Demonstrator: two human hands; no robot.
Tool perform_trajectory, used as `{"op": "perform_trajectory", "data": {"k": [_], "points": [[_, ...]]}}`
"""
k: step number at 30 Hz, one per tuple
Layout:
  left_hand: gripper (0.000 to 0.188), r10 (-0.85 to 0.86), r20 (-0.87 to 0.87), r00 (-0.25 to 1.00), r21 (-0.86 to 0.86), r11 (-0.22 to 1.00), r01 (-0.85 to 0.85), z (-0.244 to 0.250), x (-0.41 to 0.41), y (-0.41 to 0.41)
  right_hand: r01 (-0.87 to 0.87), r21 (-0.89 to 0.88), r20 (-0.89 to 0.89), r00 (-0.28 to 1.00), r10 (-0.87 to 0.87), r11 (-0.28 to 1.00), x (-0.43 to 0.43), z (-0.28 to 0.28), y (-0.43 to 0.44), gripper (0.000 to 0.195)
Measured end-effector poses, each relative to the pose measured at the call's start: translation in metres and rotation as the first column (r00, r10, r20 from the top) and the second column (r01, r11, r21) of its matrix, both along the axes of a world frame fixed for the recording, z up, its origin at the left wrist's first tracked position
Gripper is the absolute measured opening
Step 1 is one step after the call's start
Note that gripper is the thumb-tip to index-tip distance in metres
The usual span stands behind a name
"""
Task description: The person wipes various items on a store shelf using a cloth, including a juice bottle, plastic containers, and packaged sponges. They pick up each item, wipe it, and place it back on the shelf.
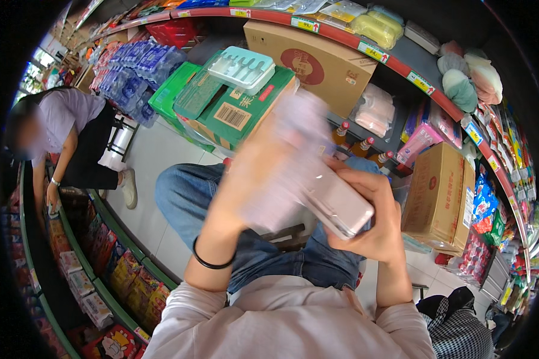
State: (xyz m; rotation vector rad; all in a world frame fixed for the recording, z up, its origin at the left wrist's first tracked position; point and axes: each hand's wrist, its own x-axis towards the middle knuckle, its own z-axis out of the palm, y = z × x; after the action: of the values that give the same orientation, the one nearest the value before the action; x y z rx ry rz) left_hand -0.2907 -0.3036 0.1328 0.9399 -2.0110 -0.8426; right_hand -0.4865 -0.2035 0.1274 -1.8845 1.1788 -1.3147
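Note:
My right hand [373, 211] grips a pale pink box-shaped case [337, 197] with a clear, shiny part at its end. Over the far end of the case, my left hand [260, 170] is blurred by motion, with a pale lilac cloth [283, 179] in its grasp that hangs below and rises above the fingers. The cloth overlaps the case; whether it touches it cannot be told. A black band circles my left wrist. Beyond my hands, a light teal lidded plastic case [241, 67] lies on top of a green carton [233, 107].
A large brown carton [314, 63] stands on the lower shelf, near red-capped bottles [362, 146]. Another brown carton [435, 197] is at right. Wrapped bottle packs [139, 72] are at far left. A person [67, 130] bends over low green-edged shelves [117, 305] at left.

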Motion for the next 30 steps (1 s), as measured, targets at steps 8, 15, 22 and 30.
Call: {"op": "perform_trajectory", "data": {"k": [8,15,22,30], "points": [[0.066,0.098,0.146,0.984,-0.327,0.944,-0.045,0.009,-0.041,0.062,0.077,0.093,-0.17,0.983,-0.061,0.993,0.003,-0.008,-0.001,0.074],[0.06,0.057,0.101,0.993,-0.327,0.945,-0.021,0.014,-0.047,0.058,0.145,-0.003,-0.307,0.942,-0.139,0.989,-0.004,-0.011,0.005,0.072],[0.041,0.133,-0.111,0.985,0.047,0.991,-0.129,-0.025,0.0,0.02,0.02,-0.007,0.032,0.999,-0.02,1.0,0.003,-0.01,0.011,0.066],[0.061,0.578,-0.667,0.47,0.741,0.446,0.503,0.008,-0.01,0.015,-0.052,0.151,0.464,0.886,-0.024,0.987,-0.014,0.003,0.011,0.066]]}}
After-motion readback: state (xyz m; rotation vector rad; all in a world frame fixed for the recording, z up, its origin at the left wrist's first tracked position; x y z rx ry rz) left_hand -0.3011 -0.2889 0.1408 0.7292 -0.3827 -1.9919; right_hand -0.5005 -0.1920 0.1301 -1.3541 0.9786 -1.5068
